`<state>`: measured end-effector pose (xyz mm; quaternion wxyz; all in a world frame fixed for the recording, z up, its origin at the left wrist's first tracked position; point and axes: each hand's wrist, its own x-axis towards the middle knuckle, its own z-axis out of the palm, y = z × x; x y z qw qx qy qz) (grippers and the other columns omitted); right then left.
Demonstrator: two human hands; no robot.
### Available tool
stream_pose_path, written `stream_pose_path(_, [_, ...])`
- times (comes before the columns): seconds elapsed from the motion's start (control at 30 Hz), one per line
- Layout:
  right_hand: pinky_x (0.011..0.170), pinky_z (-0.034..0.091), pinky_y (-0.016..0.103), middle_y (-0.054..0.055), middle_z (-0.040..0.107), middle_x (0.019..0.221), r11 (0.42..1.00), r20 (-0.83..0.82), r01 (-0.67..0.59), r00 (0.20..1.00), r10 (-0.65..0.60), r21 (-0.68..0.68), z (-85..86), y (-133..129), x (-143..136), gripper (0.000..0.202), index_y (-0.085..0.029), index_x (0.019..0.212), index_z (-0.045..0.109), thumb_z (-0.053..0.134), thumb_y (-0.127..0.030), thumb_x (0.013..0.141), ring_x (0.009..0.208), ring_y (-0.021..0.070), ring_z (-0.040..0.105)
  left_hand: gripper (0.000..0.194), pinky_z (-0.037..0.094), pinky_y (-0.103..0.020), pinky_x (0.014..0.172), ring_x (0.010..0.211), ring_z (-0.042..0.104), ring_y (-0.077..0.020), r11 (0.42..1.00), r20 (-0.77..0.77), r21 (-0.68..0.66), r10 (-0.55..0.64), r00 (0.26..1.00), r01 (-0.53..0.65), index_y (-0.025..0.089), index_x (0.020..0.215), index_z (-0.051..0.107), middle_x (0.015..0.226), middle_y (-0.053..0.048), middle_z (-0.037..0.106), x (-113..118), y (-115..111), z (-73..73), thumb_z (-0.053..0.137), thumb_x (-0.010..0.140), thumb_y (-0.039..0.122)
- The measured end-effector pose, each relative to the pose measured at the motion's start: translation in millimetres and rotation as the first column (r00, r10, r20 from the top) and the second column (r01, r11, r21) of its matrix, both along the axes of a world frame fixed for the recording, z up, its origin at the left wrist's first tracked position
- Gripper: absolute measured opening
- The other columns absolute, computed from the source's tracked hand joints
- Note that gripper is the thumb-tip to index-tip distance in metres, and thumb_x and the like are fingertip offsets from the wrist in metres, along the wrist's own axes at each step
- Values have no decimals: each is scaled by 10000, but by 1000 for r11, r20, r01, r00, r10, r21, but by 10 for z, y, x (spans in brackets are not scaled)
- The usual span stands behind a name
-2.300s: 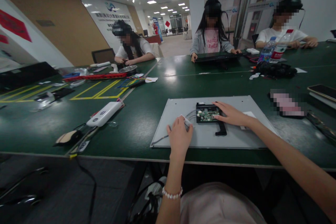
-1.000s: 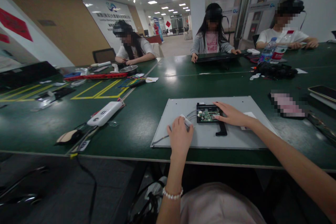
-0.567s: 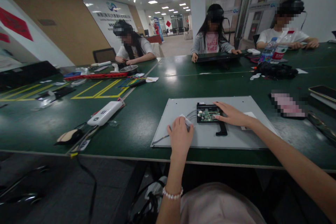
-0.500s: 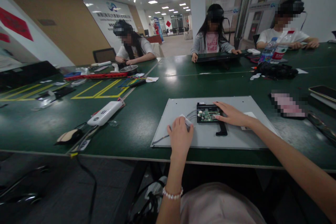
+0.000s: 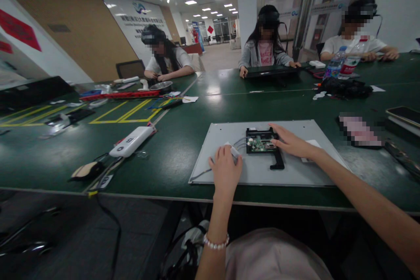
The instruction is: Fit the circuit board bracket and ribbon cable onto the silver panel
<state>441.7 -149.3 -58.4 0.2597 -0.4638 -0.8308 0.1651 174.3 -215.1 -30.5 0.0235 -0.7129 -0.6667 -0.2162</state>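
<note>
A flat grey panel [image 5: 259, 173] lies before me on the green table. On it is a black plastic bracket [image 5: 278, 161] around a green circuit board [image 5: 259, 144], with grey cables running out to the left. My left hand [image 5: 226, 164] has its fingers curled over a small white piece [image 5: 235, 152] at the cables; the fingers partly cover it. My right hand [image 5: 288, 140] reaches in from the right, thumb and fingers apart, touching the bracket's right side by the board's edge. A white label [image 5: 313, 144] shows partly beneath that wrist.
A white power strip [image 5: 131, 141] and a computer mouse [image 5: 87, 170] lie to the left. At the right are a phone [image 5: 359, 131], bottles [image 5: 349, 63] and a black bundle [image 5: 348, 88]. Across the table sit several people, one holding a dark panel [image 5: 272, 72].
My right hand has shifted slightly right, and its thumb has drawn back from the circuit board to the bracket's edge. My left hand has hardly moved.
</note>
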Motion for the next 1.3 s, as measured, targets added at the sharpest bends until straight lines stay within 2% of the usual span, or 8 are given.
stream_pose_path(0.13, [1163,246,484,80,284,1562,995,-2,87,996,-87,39,74,-14,35,653,-263,1532,153,307,-550,966,1426,263,276,298,294,-552,1060,1325,393,-294,1000,39,21,-3,999,2,200,1191,515,1332,-145,530,-2,3,-1,485,905,280])
stream_pose_path(0.27, [1121,301,527,122,333,1532,957,122,279,950,-287,75,83,25,269,706,-219,1521,216,397,-556,928,1394,327,325,274,279,-540,1086,1348,376,-275,997,102,77,-36,994,28,207,1178,530,1357,-124,521,-5,5,19,461,915,248])
stream_pose_path(0.47, [1008,397,540,229,461,1406,789,318,614,752,-578,-19,-6,80,876,673,-118,1452,367,446,-500,904,1302,396,432,252,341,-421,1093,1294,448,-228,962,172,201,-218,961,182,187,1145,559,1277,-117,569,-22,12,70,447,920,199])
stream_pose_path(0.6, [919,460,506,267,520,1323,725,377,681,701,-606,-101,6,70,1106,666,-85,1420,410,399,-521,917,1224,401,512,310,409,-362,1047,1208,523,-194,895,136,202,-428,894,398,190,1228,528,1264,-106,576,0,-18,82,398,946,193])
stream_pose_path(0.73, [856,480,514,281,588,1226,668,396,734,652,-647,-117,92,8,1147,657,-74,1401,432,380,-522,924,1136,425,573,309,456,-337,991,1163,560,-185,793,4,129,-600,800,595,192,1229,535,1238,-90,598,42,-70,80,420,943,176])
stream_pose_path(0.83, [823,491,513,263,640,1134,633,421,762,622,-660,-133,125,-32,1151,588,-95,1315,524,389,-509,920,1076,422,607,280,471,-333,958,1116,584,-183,784,-48,120,-608,792,609,188,1188,560,1184,-87,621,49,-90,76,426,943,173])
stream_pose_path(0.97, [784,505,502,246,667,1059,636,454,759,621,-639,-141,103,-31,1184,497,-121,1156,622,393,-491,916,1036,412,628,254,476,-328,920,1059,600,-188,807,-47,83,-583,811,584,189,1119,585,1112,-78,632,29,-92,85,386,961,181])
stream_pose_path(1.3, [799,495,496,217,679,1022,637,489,755,619,-615,-154,99,-27,1187,457,-143,1041,666,401,-490,907,1003,392,640,203,471,-295,813,923,612,-180,793,-111,-1,-605,788,609,196,962,608,938,-49,650,27,-114,74,407,948,166])
